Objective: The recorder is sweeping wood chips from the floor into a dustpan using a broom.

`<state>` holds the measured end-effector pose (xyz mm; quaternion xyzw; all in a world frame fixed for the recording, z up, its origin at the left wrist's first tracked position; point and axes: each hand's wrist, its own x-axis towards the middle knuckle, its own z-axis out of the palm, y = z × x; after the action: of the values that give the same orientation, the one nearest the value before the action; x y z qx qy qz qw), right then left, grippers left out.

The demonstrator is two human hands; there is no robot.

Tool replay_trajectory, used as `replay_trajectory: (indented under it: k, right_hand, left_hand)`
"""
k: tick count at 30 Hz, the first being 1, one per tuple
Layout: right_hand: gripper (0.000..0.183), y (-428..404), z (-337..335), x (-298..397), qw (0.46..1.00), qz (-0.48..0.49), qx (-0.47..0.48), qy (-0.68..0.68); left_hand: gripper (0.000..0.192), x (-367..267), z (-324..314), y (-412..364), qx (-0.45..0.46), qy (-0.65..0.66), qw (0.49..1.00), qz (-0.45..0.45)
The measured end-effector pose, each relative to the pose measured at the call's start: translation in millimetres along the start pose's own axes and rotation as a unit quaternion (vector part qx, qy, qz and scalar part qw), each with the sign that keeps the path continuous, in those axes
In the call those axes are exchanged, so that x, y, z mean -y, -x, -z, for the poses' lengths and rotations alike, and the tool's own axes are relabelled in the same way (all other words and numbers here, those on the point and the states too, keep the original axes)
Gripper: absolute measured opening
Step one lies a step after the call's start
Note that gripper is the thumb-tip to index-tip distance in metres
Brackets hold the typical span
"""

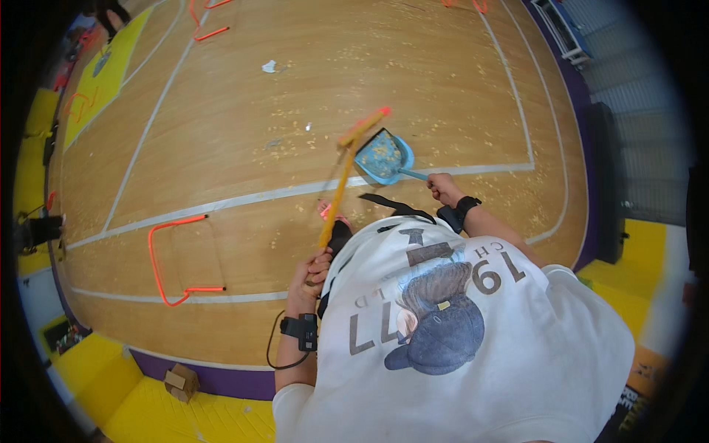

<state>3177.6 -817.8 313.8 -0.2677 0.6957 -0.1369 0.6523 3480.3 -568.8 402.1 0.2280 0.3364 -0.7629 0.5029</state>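
Observation:
My left hand [317, 268] is closed around the orange-yellow handle of a broom [343, 180]. The handle slants up and right to a broom head with pinkish-red bristles, close beside the open edge of a blue dustpan [382, 158]. Gripped in my right hand [443, 188] is the dustpan's short blue handle. Pale yellow flakes or scraps [382, 149] lie in the pan, and many similar bits [288, 124] are scattered over the wood-look floor [249, 166]. A small white scrap [308, 127] lies left of the broom head.
An orange-red tube frame [152, 255] stands on the floor at left, others farther off. A crumpled white piece [268, 66] lies beyond the broom. Another person [108, 16] is at the upper left. Yellow padded seating [183, 415] and a cardboard box [181, 382] are along the near edge.

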Motion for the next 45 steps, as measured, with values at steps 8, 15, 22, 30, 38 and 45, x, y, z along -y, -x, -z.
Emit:
replay_trajectory:
  k: [8, 15, 22, 30, 38, 45]
  right_hand:
    - [0.013, 7.5, 14.8, -11.3, 0.993, -0.040, -0.076, -0.081]
    - [0.016, 10.9, 19.3, -11.8, 0.992, -0.043, -0.100, -0.070]
    - [0.017, -4.3, 10.0, 3.9, 0.994, -0.073, -0.076, -0.039]
    - [0.016, -22.7, 14.1, 10.1, 0.998, -0.056, -0.009, -0.028]
    - [0.011, -27.0, 15.6, -9.9, 0.996, -0.027, 0.002, -0.084]
    - [0.011, -14.6, 34.2, -19.8, 0.995, -0.037, -0.019, -0.086]
  left_hand:
    - [0.014, -89.9, -26.0, -25.8, -0.035, -0.190, 0.975, -0.111]
    - [0.015, -150.8, -43.6, -30.0, -0.079, -0.146, 0.963, -0.214]
    - [0.021, -132.3, -33.3, -42.9, -0.128, -0.154, 0.961, -0.189]
    - [0.021, -18.2, -58.1, -5.2, -0.076, -0.178, 0.981, 0.030]
    - [0.012, 4.3, -34.5, 6.6, 0.014, -0.075, 0.997, 0.004]
    - [0.009, -31.5, -35.0, -2.3, -0.049, -0.177, 0.968, -0.173]
